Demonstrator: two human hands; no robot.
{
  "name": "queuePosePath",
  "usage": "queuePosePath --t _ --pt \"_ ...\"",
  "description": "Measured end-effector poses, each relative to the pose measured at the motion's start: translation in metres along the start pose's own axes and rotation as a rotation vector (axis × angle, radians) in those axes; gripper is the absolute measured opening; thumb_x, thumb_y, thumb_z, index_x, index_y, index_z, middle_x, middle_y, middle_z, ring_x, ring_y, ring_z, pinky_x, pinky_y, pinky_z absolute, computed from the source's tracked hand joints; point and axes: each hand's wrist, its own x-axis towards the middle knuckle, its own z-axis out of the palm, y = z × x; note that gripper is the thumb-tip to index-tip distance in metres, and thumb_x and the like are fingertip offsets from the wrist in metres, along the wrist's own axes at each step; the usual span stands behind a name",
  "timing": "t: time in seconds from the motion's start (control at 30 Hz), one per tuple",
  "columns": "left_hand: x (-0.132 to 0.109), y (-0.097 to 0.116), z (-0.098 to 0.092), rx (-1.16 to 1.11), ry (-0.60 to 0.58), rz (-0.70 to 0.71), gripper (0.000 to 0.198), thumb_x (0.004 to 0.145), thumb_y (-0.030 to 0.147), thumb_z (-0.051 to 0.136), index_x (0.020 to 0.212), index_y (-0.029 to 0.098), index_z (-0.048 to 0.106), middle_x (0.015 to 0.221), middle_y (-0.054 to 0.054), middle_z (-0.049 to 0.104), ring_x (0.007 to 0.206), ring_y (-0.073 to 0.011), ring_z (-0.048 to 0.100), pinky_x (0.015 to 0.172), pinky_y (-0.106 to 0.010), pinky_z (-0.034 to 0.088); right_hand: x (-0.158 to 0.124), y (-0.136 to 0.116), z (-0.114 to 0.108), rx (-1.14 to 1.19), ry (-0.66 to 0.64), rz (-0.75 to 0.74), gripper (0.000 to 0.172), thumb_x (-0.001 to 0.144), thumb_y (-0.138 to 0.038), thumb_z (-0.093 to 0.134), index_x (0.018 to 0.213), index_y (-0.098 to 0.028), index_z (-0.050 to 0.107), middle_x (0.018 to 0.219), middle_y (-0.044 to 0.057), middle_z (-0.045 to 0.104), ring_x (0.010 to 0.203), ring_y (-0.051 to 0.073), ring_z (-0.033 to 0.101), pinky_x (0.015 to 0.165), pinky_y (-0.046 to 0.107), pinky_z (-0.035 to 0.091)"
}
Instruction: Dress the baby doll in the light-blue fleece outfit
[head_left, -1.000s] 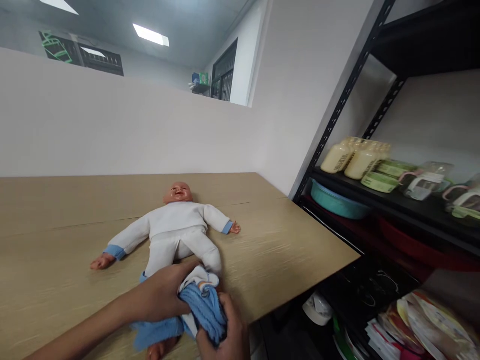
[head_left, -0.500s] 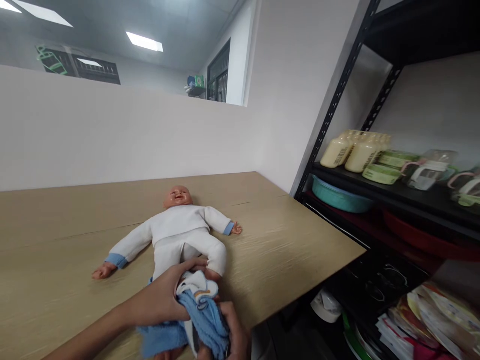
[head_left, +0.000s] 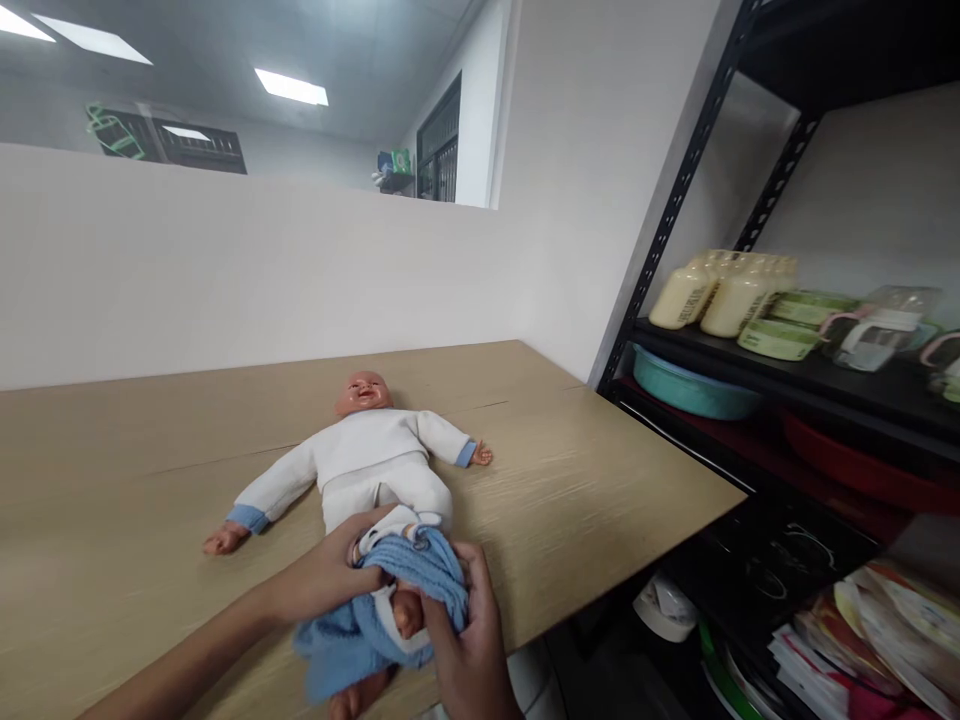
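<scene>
A baby doll point(head_left: 367, 435) lies on its back on the wooden table point(head_left: 585, 470), head toward the wall, in a white top and white bottoms with blue cuffs on the sleeves. Blue terry baby pants point(head_left: 337, 650) with white trim are bunched around its lower legs. My left hand point(head_left: 337, 570) grips the bunched cloth from the left, thumb on top. On the right side my right hand point(head_left: 472, 630) holds the same cloth, fingers behind it. Between my hands one doll foot point(head_left: 407, 612) pokes out of the opening. The other foot point(head_left: 360, 695) shows at the bottom edge.
A black metal shelf point(head_left: 750, 350) stands right of the table, with cream bottles point(head_left: 682, 295), green containers point(head_left: 780, 338), a teal basin point(head_left: 694, 385) and a red basin point(head_left: 855, 470). Colourful packages point(head_left: 892, 630) lie lower down. Behind the table rises a white wall point(head_left: 225, 270).
The doll's foot has come into sight through the cloth opening. My right hand has moved up, and the blue cloth is spread around the leg. The view has shifted slightly.
</scene>
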Motion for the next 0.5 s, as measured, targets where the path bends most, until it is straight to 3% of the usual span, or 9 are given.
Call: queuePosePath --t 0.1,0.23,0.5 --pt "-0.001 0.004 -0.003 -0.060 0.012 -0.025 0.083 0.064 0.036 0.076 0.144 0.021 0.056 0.144 -0.009 0.069 0.136 -0.0425 0.057 0.120 -0.049 0.045 0.004 -0.002 -0.011 -0.180 0.003 -0.147 0.030 0.095 -0.018 0.058 0.125 -0.023 0.059 0.112 0.006 0.071 0.104 0.021 0.068 0.094 0.030 0.054" --pt "-0.004 0.005 -0.004 -0.040 -0.072 -0.029 0.084 0.059 0.035 0.082 0.139 0.024 0.059 0.124 -0.006 0.076 0.121 -0.0376 0.064 0.110 -0.045 0.053 0.008 -0.003 -0.021 -0.282 -0.005 -0.332 0.034 0.094 -0.011 0.055 0.124 -0.025 0.059 0.114 0.004 0.063 0.109 0.020 0.064 0.099 0.031 0.052" --pt "-0.007 0.014 -0.006 0.024 0.039 -0.050 0.053 0.076 0.057 0.076 0.114 0.019 0.073 0.118 -0.008 0.076 0.116 -0.0365 0.064 0.108 -0.046 0.053 0.024 -0.001 -0.032 -0.168 -0.041 -0.243 0.028 0.102 -0.034 0.061 0.129 -0.026 0.062 0.136 0.009 0.063 0.128 0.024 0.061 0.111 0.037 0.049"
